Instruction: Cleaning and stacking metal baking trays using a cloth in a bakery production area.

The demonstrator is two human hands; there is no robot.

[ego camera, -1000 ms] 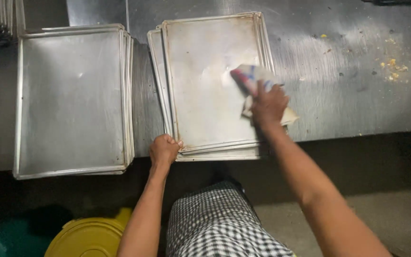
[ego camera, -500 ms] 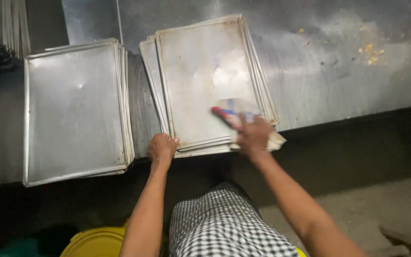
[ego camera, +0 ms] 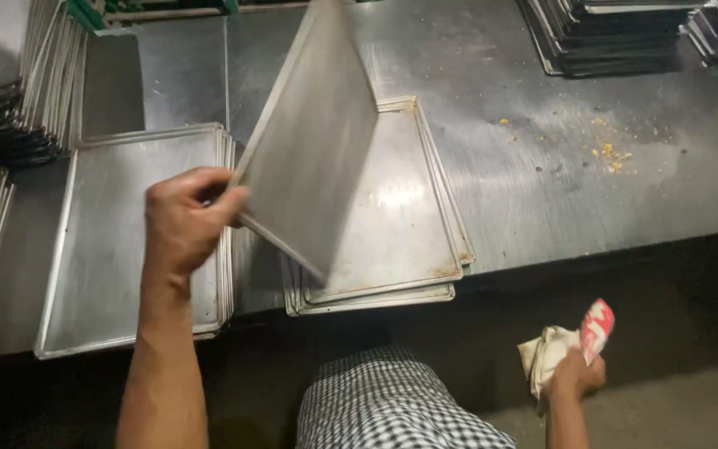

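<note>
Since the picture from a moment before, the top tray had come up off the pile. It had been lying flat then, and now it stood tilted on its edge. The left hand had moved from the near edge of the pile and now held this tray by its lower left edge, fingers closed tight around it. The right hand had left the tray too. It hung low, in front of the table edge, closed around a crumpled rag with a red and white part.

The lifted tray leaned over the pile of flat trays on the metal table. Just to the left lay another pile of trays. More trays were stacked at the far left, and dark trays sat at the back right. Yellow crumbs lay on the table, well apart from the piles.
</note>
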